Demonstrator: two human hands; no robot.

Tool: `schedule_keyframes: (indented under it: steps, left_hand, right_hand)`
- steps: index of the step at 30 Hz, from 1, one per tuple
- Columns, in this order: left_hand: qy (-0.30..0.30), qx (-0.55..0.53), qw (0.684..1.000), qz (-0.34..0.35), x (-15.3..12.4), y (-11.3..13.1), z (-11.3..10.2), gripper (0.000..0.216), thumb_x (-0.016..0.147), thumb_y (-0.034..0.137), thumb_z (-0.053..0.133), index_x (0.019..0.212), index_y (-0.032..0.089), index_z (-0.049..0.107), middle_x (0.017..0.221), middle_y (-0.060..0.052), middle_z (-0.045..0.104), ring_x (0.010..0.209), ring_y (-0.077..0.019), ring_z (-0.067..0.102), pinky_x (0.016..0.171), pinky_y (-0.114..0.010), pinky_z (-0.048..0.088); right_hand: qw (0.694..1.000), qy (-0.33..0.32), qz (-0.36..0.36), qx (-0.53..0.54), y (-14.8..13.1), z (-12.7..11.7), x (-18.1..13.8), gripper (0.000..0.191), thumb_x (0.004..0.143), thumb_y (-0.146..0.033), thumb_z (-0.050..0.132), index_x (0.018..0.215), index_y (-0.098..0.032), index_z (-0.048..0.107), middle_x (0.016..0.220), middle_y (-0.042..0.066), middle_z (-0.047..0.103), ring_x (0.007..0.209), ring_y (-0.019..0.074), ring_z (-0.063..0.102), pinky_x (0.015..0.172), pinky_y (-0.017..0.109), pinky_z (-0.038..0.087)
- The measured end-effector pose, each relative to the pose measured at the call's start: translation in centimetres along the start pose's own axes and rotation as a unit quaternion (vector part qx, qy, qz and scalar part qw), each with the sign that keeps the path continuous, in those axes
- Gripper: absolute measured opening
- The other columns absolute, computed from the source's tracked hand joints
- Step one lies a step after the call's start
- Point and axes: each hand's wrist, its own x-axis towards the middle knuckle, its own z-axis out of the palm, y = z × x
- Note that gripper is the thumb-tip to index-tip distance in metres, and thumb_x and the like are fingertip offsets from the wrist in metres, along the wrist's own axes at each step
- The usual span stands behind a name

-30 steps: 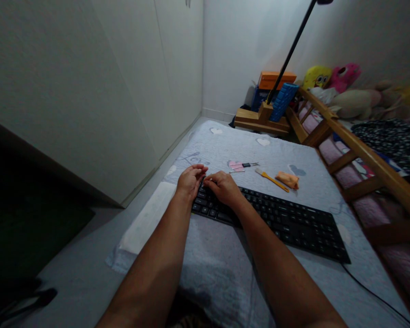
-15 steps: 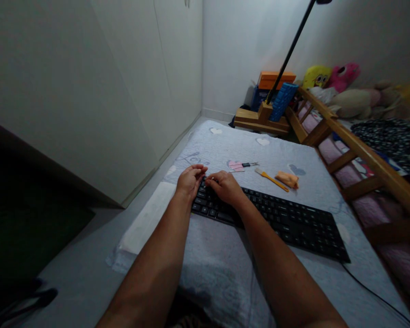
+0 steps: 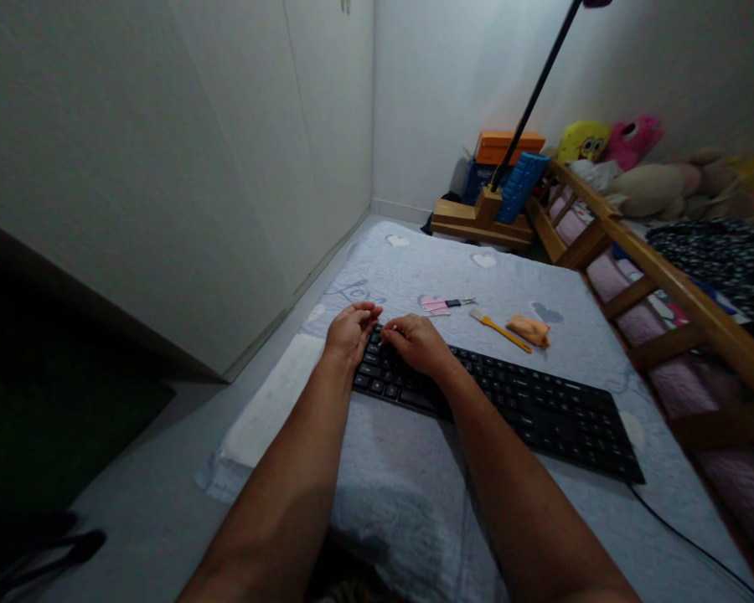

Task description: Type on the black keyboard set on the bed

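A black keyboard (image 3: 540, 410) lies at a slant on the pale patterned cover, partly beneath my hands and right forearm. My left hand (image 3: 350, 331) is closed around its far left corner, fingers curled inward. Over the upper left keys, my right hand (image 3: 420, 343) has its thumb and fingertips pinched together; whatever is between them is too small to make out. Beyond the keyboard lie a small wire tool with a black middle (image 3: 453, 303), a flat brush with a yellow handle (image 3: 506, 332) and a crumpled orange bundle (image 3: 528, 330).
A white cabinet (image 3: 239, 167) stands along the left. On the right runs a wooden bed rail (image 3: 672, 276), with plush toys and clothes behind it. A wooden stand (image 3: 477, 219) with a black pole is at the back. The keyboard's cable (image 3: 684, 536) trails off toward the lower right.
My right hand has shifted very slightly to the right over the keys. My left hand and the keyboard stay in place.
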Motion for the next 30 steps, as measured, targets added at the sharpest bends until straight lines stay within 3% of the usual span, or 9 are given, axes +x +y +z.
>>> schedule_keyframes:
  steps: [30]
  left_hand:
    - [-0.004,-0.004,1.000,-0.003,0.15,-0.02,-0.06,0.019,0.065,-0.001,0.048,0.074,0.013,0.058,0.071,-0.005,0.065,0.071,-0.0108,0.062,0.075,-0.023,0.047]
  right_hand:
    - [1.000,0.005,0.003,-0.022,-0.34,0.38,0.05,0.020,0.086,-0.021,0.053,0.078,-0.019,0.071,0.077,0.004,0.069,0.076,0.0150,0.058,0.071,0.024,0.037]
